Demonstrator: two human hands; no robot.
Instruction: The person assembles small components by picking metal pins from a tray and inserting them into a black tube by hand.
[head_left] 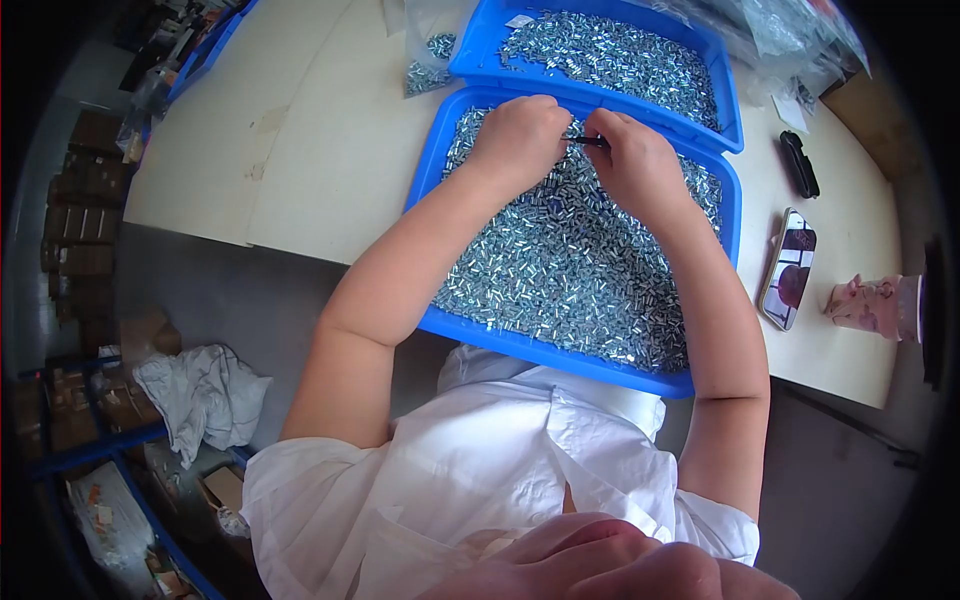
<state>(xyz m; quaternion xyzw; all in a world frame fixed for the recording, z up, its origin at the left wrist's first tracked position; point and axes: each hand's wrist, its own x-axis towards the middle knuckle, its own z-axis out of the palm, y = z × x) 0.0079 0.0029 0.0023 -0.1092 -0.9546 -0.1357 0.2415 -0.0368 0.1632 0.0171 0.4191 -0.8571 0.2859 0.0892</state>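
Observation:
My left hand (520, 145) is closed over the upper part of the near blue bin, its fingers curled in; what it grips, if anything, is hidden. Close beside it, my right hand (640, 165) is closed around a thin black tool (588, 142), whose narrow end points toward my left hand. The tool's exact kind is too small to make out. Beneath both hands, small silvery metal cylinders (560, 260) fill the near blue bin (560, 362), which reaches over the table's front edge toward my lap.
A second blue bin (738, 110) with similar metal pieces stands behind. A clear plastic bag (428, 75) of pieces is at the back left. On the right lie a black case (799, 165), a phone (790, 268) and a pink patterned cup (866, 306). Plastic bags (780, 40) lie back right.

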